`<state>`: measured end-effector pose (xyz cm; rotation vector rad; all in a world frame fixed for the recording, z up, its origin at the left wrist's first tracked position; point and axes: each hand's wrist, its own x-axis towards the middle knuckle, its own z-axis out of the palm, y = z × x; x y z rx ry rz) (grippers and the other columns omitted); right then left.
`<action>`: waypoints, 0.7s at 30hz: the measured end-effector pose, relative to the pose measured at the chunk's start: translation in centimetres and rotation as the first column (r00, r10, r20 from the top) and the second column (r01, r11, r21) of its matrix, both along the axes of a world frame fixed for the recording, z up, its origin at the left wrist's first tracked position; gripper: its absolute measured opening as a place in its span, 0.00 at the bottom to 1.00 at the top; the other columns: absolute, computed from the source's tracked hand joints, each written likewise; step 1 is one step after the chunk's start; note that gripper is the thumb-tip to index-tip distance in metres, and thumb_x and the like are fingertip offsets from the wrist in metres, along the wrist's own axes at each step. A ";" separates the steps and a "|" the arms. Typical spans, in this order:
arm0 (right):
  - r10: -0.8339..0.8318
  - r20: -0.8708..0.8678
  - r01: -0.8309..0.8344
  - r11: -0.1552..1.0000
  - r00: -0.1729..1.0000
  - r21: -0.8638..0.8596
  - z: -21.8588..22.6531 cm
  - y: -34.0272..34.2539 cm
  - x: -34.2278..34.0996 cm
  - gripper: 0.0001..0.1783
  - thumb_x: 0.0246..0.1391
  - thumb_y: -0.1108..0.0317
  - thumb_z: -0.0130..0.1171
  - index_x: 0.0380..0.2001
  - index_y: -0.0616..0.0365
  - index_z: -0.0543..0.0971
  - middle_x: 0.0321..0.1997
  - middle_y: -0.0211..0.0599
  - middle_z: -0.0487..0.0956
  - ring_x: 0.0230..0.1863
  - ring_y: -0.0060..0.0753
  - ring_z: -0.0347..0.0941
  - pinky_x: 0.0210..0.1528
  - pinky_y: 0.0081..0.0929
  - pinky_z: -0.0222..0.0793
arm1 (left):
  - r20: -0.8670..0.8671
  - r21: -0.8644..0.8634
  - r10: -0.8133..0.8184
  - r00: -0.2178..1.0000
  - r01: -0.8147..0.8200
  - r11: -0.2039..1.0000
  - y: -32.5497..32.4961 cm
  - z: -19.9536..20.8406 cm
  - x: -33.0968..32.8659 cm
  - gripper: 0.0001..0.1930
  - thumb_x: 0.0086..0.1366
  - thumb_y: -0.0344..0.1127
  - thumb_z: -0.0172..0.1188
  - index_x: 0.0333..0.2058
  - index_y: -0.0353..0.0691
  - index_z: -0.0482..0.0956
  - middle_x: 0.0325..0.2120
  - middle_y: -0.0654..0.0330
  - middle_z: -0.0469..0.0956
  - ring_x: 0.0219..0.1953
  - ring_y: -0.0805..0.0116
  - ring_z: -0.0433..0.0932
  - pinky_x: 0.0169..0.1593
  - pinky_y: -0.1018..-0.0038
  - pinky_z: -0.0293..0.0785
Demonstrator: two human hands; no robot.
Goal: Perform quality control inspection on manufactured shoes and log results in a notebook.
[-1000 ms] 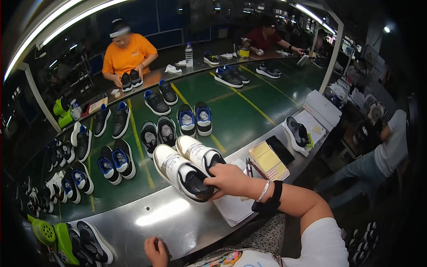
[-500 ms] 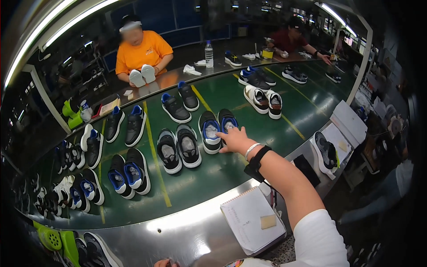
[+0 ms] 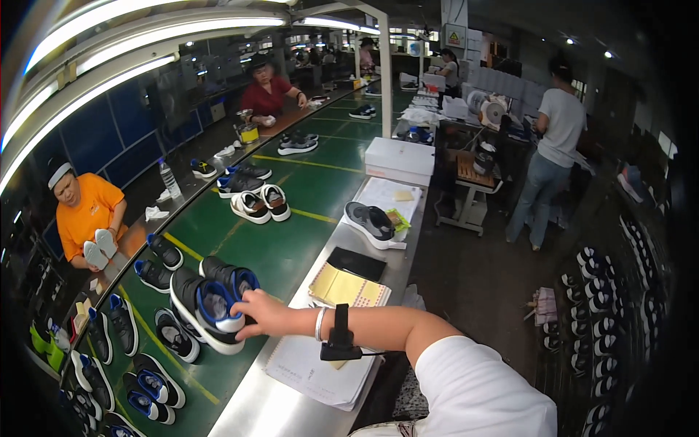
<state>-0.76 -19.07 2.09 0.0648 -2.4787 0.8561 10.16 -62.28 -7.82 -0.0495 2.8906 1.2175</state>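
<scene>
My right hand (image 3: 268,313) is closed at the heel of a black sneaker (image 3: 191,302) with blue lining, white heel and crumpled pale paper inside. The sneaker looks raised above the green conveyor belt (image 3: 309,186), its white sole partly showing. Its mate, a second black and blue sneaker (image 3: 217,268), lies right beside it, close to my fingers; whether they grip it too is hidden. Behind the held shoe, a grey-black sneaker (image 3: 171,333) stands partly covered on the belt. My left hand is out of view.
White-and-brown sneakers (image 3: 251,208) stand farther up the belt. Along the metal ledge lie a notebook (image 3: 309,375), a yellow pad (image 3: 338,284), a black folder (image 3: 357,264), a grey sneaker (image 3: 370,222) and a white box (image 3: 399,156). A person in orange (image 3: 91,211) holds shoes across the belt.
The view has swung right. My right hand has closed on the blue-lined sneaker's heel and appears to have lifted it. My left fingertips, earlier at the bottom edge, have left view.
</scene>
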 end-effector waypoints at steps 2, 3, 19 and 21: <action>0.059 0.071 -0.063 0.997 0.996 0.049 2.7 -5.1 5.7 0.26 0.31 0.51 0.69 0.37 0.45 0.74 0.34 0.37 0.65 0.40 0.43 0.62 0.39 0.37 0.60 | -0.107 0.141 0.001 0.994 0.014 0.990 1.8 3.6 -0.6 0.17 0.63 0.37 0.51 0.46 0.32 0.70 0.45 0.47 0.71 0.44 0.55 0.71 0.48 0.64 0.67; 0.063 0.083 -0.072 0.992 0.995 0.108 3.5 -7.9 8.0 0.26 0.29 0.52 0.69 0.36 0.43 0.74 0.36 0.35 0.64 0.43 0.41 0.61 0.39 0.38 0.59 | -0.207 0.278 0.052 0.977 0.008 0.960 2.7 5.4 -0.9 0.16 0.65 0.36 0.48 0.47 0.31 0.69 0.46 0.46 0.70 0.46 0.55 0.70 0.49 0.63 0.66; 0.331 0.296 -0.206 0.901 0.896 -0.383 -4.7 -15.2 9.2 0.24 0.56 0.51 0.43 0.24 0.64 0.74 0.25 0.53 0.74 0.31 0.57 0.70 0.35 0.44 0.65 | 0.215 0.604 -0.238 0.947 0.063 0.794 2.3 5.3 -3.8 0.18 0.63 0.35 0.38 0.43 0.35 0.74 0.39 0.53 0.73 0.43 0.64 0.70 0.48 0.70 0.65; 0.390 0.235 -0.264 0.863 0.890 -0.432 -7.1 -16.7 8.2 0.27 0.57 0.53 0.40 0.21 0.67 0.75 0.24 0.56 0.75 0.30 0.59 0.70 0.36 0.45 0.65 | 0.211 0.531 -0.257 0.943 0.110 0.840 2.6 5.7 -4.1 0.19 0.63 0.38 0.39 0.42 0.35 0.75 0.38 0.52 0.74 0.42 0.63 0.71 0.47 0.69 0.66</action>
